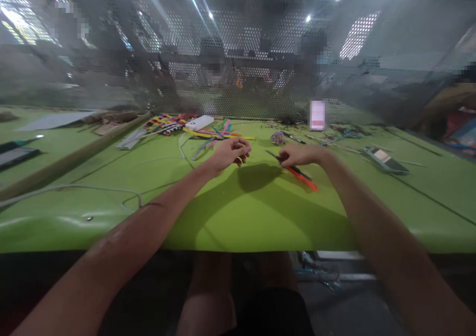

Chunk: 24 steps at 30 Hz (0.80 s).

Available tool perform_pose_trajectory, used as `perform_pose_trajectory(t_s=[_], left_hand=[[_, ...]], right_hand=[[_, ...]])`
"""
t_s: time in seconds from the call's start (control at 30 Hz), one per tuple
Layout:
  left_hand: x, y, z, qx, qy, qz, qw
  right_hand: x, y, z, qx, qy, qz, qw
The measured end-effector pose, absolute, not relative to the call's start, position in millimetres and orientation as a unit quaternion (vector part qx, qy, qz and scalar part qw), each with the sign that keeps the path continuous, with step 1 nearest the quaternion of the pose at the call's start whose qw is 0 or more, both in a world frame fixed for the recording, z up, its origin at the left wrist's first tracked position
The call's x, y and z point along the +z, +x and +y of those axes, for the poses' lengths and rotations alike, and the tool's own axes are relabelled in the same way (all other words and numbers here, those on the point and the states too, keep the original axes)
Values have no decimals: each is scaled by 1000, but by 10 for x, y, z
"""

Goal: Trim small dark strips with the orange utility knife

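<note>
My right hand (297, 155) is closed around a slim orange-and-black tool (305, 178). Its narrow dark tip points up and left, and its orange end points toward me. My fingers cover its middle, so whether it is a cutter or scissors cannot be made out. To the left, my left hand (231, 153) hovers over the green tabletop (230, 222), fingers loosely bent and apart, with nothing visible in them. Just beyond that hand lie several crossed coloured strips (219, 133). A small tangled ball (277, 137) sits behind my right hand, beside a dark pen-like stick (294, 138).
Behind the left hand are a woven colourful piece (169, 124) and a white power bank (200, 123) with a cable. A phone (386, 160) lies at right; a lit screen (317, 115) stands at the back. A wooden pole (74, 150) crosses the left side. A perforated panel (241, 98) bounds the back.
</note>
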State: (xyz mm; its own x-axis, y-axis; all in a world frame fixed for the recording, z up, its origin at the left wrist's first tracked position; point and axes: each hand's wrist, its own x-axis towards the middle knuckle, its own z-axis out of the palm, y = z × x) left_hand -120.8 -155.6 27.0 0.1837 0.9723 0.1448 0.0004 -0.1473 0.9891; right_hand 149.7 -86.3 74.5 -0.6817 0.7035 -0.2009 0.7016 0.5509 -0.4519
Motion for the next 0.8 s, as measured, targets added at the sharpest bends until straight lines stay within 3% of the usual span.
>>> perform_pose_trajectory(t_s=[0.1,0.27,0.33,0.8], left_hand=[[269,-1179,-1581,476,583,409,515],[275,-1151,-1586,480,599,381,515],[274,-1151,-1581,481,601,373,517],[257,-1131,-1635,429,612,351,564]], right_hand=[[822,1421,-919,248,-398,-878,99],[745,1127,-1138,411,-358,-789,284],[688,1009,-1228,399,-342,-786,325],[632,877,-1365,257,-376,-797,397]])
